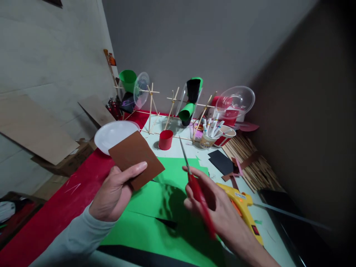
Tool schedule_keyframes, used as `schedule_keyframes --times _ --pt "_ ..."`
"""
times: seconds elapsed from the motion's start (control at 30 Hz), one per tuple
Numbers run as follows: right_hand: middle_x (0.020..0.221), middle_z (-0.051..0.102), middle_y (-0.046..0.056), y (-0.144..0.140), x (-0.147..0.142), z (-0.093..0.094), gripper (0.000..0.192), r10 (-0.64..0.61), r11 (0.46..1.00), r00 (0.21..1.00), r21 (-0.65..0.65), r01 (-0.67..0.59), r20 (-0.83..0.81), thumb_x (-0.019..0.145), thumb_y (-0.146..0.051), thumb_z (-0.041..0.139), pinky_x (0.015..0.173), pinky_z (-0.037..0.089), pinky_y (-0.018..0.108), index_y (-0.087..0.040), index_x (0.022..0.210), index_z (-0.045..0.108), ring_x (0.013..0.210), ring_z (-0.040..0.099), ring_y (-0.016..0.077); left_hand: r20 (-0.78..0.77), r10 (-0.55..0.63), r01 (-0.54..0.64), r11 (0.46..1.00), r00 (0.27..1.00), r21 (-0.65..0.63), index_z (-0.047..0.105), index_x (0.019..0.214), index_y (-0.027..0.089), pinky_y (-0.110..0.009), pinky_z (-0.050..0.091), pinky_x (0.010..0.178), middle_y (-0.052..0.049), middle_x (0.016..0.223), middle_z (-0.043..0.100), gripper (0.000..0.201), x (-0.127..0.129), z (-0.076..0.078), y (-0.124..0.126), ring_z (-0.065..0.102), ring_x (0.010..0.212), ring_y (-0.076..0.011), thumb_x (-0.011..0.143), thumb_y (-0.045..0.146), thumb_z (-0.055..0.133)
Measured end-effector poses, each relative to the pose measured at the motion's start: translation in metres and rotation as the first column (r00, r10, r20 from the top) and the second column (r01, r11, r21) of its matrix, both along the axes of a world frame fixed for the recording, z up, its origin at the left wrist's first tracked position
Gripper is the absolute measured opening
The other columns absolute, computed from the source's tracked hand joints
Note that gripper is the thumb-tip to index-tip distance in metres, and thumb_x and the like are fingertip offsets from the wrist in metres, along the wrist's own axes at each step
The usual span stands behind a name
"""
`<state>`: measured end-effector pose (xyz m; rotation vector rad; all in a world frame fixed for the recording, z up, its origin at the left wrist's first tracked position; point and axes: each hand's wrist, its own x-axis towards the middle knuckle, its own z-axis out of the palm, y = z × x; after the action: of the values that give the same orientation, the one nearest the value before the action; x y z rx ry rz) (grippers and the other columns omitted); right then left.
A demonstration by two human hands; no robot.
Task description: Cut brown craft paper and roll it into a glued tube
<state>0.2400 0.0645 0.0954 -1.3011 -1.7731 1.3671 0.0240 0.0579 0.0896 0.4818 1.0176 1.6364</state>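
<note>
My left hand [118, 191] pinches a brown piece of card [136, 154] between thumb and fingers, holding it up over the table's left side. In my right hand [208, 196] is a pair of scissors [198, 193] with red handles, blades pointing up and away; the handles are blurred. The scissors and the card are apart. Beneath both hands lies a large green sheet [139, 226] with dark slits in it. Beyond the card stands a small red paper tube [165, 140]. A yellow glue gun [241, 200] rests beside my right forearm, partly hidden by it.
Stick frames [151, 105] with green and black paper cups [193, 91] stand along the back. A white plate [104, 135] sits at left. To the right are a paper cup [208, 141] of rolled paper sticks, black card pieces [221, 162] and a bundle of wooden sticks [239, 150].
</note>
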Motion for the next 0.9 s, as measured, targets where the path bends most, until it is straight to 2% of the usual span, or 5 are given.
schedule_keyframes --times 0.17,0.3,0.47,0.6,0.9 --pt "0.076 0.059 -0.001 -0.005 -0.003 0.015 0.042 0.131 0.987 0.991 -0.092 -0.129 0.024 0.077 -0.050 0.068 0.059 0.047 0.026 -0.024 0.110 0.061 0.070 0.058 0.0190 0.020 -0.023 0.025 0.997 1.000 -0.068 0.074 0.118 0.023 -0.035 0.066 0.083 -0.004 0.102 0.082 0.054 0.007 0.005 -0.003 0.073 0.109 -0.0306 0.065 0.014 0.085" --pt "0.081 0.065 0.001 -0.010 -0.003 0.019 0.033 0.194 0.979 0.978 -0.075 -0.188 0.077 0.075 -0.049 0.072 0.064 0.049 0.027 -0.024 0.096 0.064 0.077 0.062 0.0215 -0.001 -0.076 0.076 0.993 0.997 -0.089 0.068 0.128 0.030 -0.037 0.062 0.095 -0.001 0.121 0.077 0.055 0.011 0.006 -0.008 0.060 0.131 -0.0310 0.076 0.016 0.079" --pt "0.085 0.071 0.002 -0.014 0.000 0.016 0.036 0.202 0.979 0.973 0.003 -0.204 0.113 0.082 -0.049 0.068 0.071 0.053 0.029 -0.025 0.107 0.066 0.081 0.066 0.0231 -0.048 -0.126 0.120 0.986 0.991 -0.116 0.063 0.133 0.034 -0.037 0.057 0.104 0.003 0.130 0.073 0.060 0.013 0.004 -0.010 0.047 0.143 -0.0309 0.077 0.020 0.079" --pt "0.090 0.072 0.004 -0.012 -0.001 0.015 0.038 0.194 0.979 0.970 0.030 -0.200 0.144 0.084 -0.051 0.065 0.076 0.055 0.031 -0.024 0.111 0.065 0.083 0.068 0.0237 -0.026 -0.164 0.159 0.978 0.986 -0.136 0.060 0.137 0.030 -0.047 0.055 0.107 -0.001 0.128 0.074 0.059 0.014 0.004 -0.009 0.055 0.135 -0.0346 0.081 0.019 0.074" --pt "0.093 0.069 0.003 -0.012 -0.004 0.005 0.030 0.177 0.980 0.966 0.053 -0.191 0.190 0.084 -0.046 0.062 0.070 0.054 0.032 -0.027 0.108 0.062 0.080 0.066 0.0222 -0.070 -0.127 0.114 0.980 0.989 -0.165 0.062 0.136 0.029 -0.044 0.058 0.101 -0.003 0.121 0.077 0.061 0.013 0.002 -0.009 0.065 0.124 -0.0343 0.078 0.023 0.079"
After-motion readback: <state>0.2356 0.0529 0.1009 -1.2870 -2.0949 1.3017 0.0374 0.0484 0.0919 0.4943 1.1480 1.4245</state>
